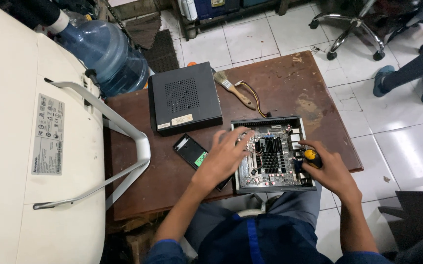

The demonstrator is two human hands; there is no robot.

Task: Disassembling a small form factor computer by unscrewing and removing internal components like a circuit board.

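The left hand point(223, 155) lies spread, fingers loose and grasping nothing, over the left edge of the opened small black metal computer case with its exposed circuit board and finned black heatsink point(272, 152). That case sits on the worn brown wooden table point(289, 78) directly between the two hands. The right hand point(329, 169) is clenched around a screwdriver with a yellow and black handle point(311, 158) at the case's right edge; its tip is hidden, so I cannot tell whether it sits in a screw.

If the driver slips, the tip could gouge the board or knock a small component just left of the right hand. The splayed left fingers rest close to the heatsink fins and connectors; pressing down could bend pins or flex the board. A loosened screw could drop among the parts and be hard to find.

Just left of the left hand lies a flat black rectangular cover with a green sticker point(193, 152); a sweep of the forearm could push it off the near table edge. Beyond the left hand sits a closed black box with a perforated vent point(184, 98), and beyond both hands a wooden-handled paintbrush point(231, 88).
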